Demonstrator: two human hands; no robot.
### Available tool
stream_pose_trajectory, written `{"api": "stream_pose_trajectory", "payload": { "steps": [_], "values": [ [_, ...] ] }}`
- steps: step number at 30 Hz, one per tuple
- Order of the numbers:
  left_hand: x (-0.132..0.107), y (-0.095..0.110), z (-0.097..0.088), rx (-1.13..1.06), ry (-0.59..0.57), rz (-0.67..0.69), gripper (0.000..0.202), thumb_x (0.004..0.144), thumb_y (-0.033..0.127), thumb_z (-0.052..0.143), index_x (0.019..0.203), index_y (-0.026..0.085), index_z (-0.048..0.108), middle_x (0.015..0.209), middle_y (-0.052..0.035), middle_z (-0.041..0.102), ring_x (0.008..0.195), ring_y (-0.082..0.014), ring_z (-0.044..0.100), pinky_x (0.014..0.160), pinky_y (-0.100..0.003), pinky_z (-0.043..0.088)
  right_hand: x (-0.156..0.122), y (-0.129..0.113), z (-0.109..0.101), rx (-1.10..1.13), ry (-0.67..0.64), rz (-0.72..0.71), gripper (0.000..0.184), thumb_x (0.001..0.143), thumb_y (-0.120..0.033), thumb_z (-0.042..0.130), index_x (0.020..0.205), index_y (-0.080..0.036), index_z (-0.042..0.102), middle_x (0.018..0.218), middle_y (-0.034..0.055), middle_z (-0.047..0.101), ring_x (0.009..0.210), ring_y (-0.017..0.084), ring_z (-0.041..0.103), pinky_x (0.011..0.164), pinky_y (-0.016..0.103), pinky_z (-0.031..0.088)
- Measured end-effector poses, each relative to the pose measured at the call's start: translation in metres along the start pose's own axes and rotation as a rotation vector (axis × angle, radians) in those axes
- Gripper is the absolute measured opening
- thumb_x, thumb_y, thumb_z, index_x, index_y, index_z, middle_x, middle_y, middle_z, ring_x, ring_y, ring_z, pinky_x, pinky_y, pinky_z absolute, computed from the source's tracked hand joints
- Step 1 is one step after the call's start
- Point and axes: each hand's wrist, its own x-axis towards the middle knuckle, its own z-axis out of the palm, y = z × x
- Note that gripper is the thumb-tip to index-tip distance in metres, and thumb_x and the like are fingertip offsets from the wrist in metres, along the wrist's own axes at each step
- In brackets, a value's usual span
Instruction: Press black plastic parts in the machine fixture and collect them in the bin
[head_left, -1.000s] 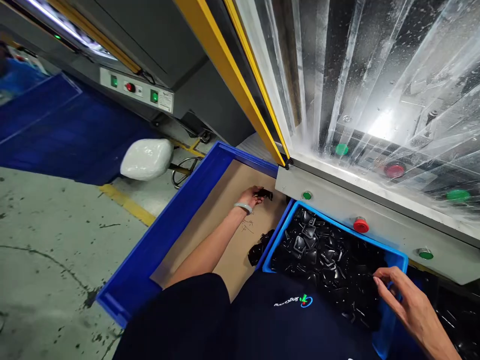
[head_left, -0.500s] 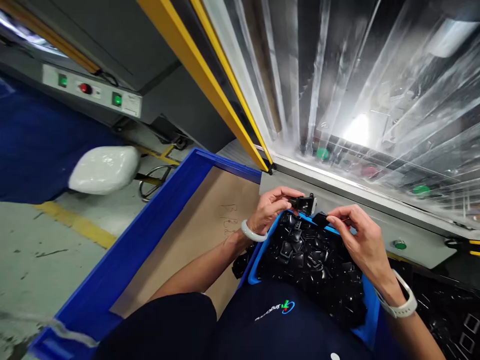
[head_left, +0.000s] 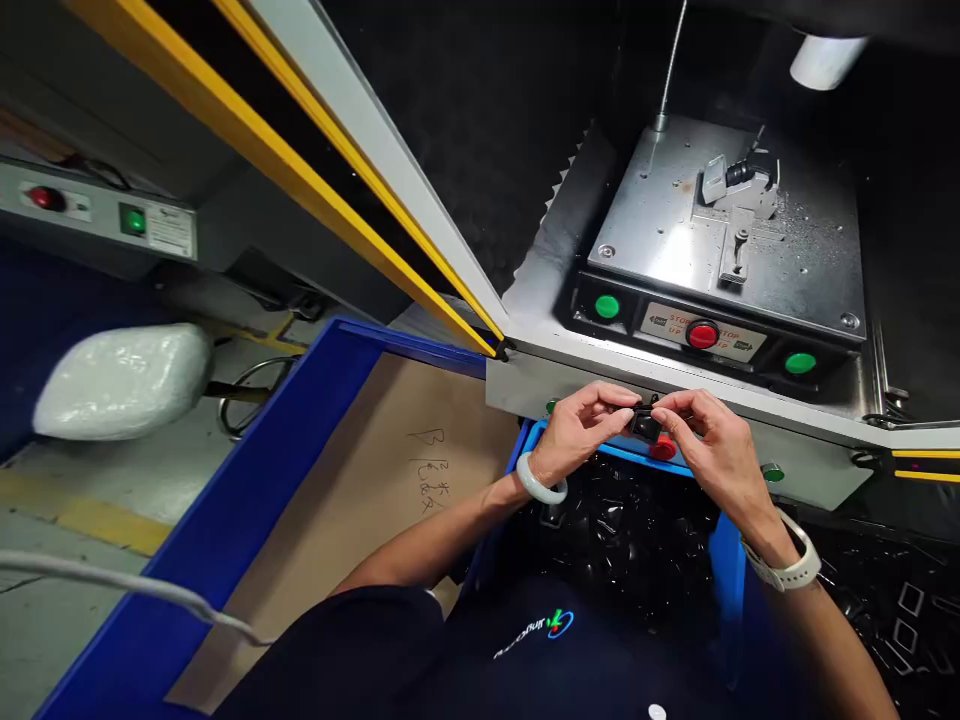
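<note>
My left hand (head_left: 581, 432) pinches a small black plastic part (head_left: 645, 424) between thumb and fingertips. On the other side, my right hand (head_left: 712, 445) is closed on the same part or on a second black piece against it; the fingertips hide where they meet. Both hands hover over the far rim of a blue bin (head_left: 615, 456) full of glossy black plastic pieces (head_left: 611, 530). Just beyond the hands is the machine's light front panel, with a red button (head_left: 663, 447) partly behind my right fingers.
Inside the machine a metal plate (head_left: 675, 215) carries a fixture (head_left: 742, 185) with a black part, above green and red buttons. A yellow-edged frame (head_left: 360, 240) stands at left. A cardboard-lined blue crate (head_left: 262, 530) and white-covered stool (head_left: 124, 380) are left; more black pieces (head_left: 892, 600) lie right.
My hands, earlier apart with a black piece in each, have come together. The streaked transparent screen no longer covers the machine, so its plate and fixture show. The view has shifted right.
</note>
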Motion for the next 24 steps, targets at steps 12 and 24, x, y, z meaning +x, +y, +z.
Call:
{"api": "stream_pose_trajectory", "payload": {
  "steps": [12, 24],
  "values": [
    [-0.009, -0.008, 0.011, -0.120, 0.030, -0.148, 0.031, 0.088, 0.044, 0.086, 0.100, 0.017, 0.078, 0.121, -0.0110, 0.077, 0.105, -0.0240, 0.074, 0.090, -0.038, 0.065, -0.009, 0.003, -0.014, -0.049, 0.011, -0.040, 0.019, 0.102, -0.036, 0.065, 0.093, -0.022, 0.074, 0.094, 0.0021, 0.073, 0.077, 0.013, 0.066, 0.073, 0.029, 0.051],
    [-0.008, -0.008, 0.014, 0.166, -0.028, -0.046, 0.040, 0.098, 0.055, 0.075, 0.113, 0.019, 0.084, 0.118, -0.0105, 0.075, 0.110, -0.0250, 0.071, 0.096, -0.035, 0.059, -0.012, 0.012, -0.011, -0.044, 0.003, -0.047, 0.016, 0.103, -0.034, 0.066, 0.094, -0.023, 0.073, 0.092, 0.0014, 0.072, 0.075, 0.014, 0.066, 0.070, 0.029, 0.052]
  ]
}}
